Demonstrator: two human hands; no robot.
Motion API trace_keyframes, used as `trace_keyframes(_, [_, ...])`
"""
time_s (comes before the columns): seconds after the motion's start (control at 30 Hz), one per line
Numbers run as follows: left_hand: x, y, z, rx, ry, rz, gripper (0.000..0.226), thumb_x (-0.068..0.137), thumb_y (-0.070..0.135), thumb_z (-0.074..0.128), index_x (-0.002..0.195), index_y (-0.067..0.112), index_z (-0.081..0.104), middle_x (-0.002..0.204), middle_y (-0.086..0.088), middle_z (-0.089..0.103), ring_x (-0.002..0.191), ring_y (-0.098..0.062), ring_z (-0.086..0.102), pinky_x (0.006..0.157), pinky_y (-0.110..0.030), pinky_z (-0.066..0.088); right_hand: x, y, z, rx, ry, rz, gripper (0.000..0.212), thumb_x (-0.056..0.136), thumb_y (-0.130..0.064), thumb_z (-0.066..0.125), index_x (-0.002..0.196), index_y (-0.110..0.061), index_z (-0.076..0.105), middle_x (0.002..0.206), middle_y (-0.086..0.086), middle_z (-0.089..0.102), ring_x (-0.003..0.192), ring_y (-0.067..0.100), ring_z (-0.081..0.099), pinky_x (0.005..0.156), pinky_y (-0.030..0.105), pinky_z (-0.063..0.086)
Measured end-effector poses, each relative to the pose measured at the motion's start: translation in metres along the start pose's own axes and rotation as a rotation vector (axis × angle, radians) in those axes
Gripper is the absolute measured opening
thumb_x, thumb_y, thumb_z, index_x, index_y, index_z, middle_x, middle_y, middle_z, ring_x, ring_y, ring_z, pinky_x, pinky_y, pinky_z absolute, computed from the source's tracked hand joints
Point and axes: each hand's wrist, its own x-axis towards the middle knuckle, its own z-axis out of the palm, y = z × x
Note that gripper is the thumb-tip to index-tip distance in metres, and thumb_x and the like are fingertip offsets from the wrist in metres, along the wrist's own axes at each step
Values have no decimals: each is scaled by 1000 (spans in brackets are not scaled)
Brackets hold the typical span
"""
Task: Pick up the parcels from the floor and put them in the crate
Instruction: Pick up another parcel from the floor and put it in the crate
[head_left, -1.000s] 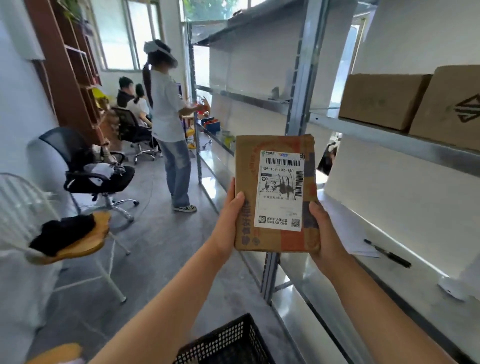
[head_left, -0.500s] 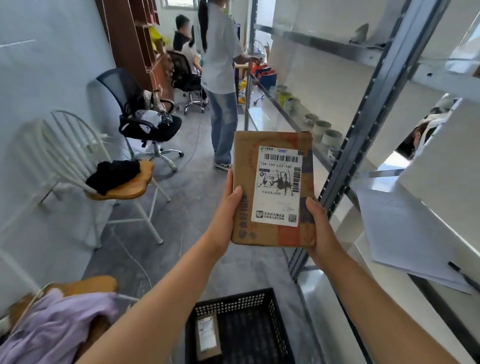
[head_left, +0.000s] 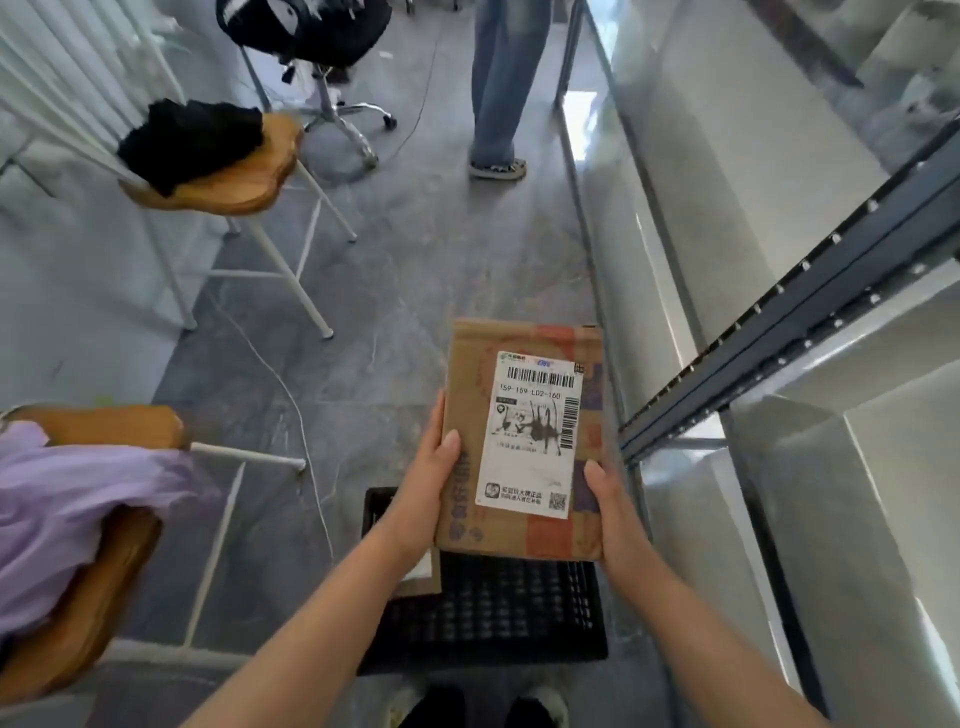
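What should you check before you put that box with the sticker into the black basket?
1. Grip: the left hand holds the parcel by its left edge and the right hand holds its right edge, thumbs on the front: ok.
2. Aim: the parcel hangs above the black crate: ok.
3. Room: a smaller parcel lies at the crate's left side; the mesh floor beside it is bare: ok.
4. Spot straight under the held parcel: hidden by it: cannot tell.
5. The standing person is farther up the aisle, away from the crate: ok.
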Motion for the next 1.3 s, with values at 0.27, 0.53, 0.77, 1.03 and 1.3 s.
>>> trace_keyframes(0.27, [73,-221,-95,72,23,-87,92,68,63,66,146,46,19,147,5,44,127,-19,52,103,-50,44,86,224,-30,23,-94,97,61,78,-31,44,137,-15,40,122,2,63,106,10,65,76,20,54])
trace_keyframes(0.53, [107,-396,-153,342,-41,-154,80,66,81,47,123,69,-9,157,18,7,145,-6,13,120,-43,16,154,409,-88,-132,-174,247,103,47,-46,70,140,-18,34,120,6,60,87,2,69,65,16,54])
trace_keyframes(0.77, [106,-444,-167,391,-83,-270,76,77,75,33,131,57,-18,153,24,-8,143,-1,-5,121,-37,6,153,477,-108,-206,-191,269,119,42,-77,72,139,-16,40,125,4,63,108,14,64,76,23,55])
trace_keyframes(1.03, [137,-473,-171,537,148,-221,74,87,67,29,150,29,18,153,7,26,144,-14,21,119,-45,19,182,498,-99,-255,-173,262,91,68,-62,57,146,-33,22,139,-8,50,124,5,52,105,34,42])
trace_keyframes(1.3, [165,-498,-185,1080,246,-248,60,98,50,19,152,28,9,158,4,-20,141,-15,-28,109,-42,-25,207,511,-93,-293,-177,257,89,71,-71,49,147,-36,18,142,-18,43,125,-7,44,104,21,38])
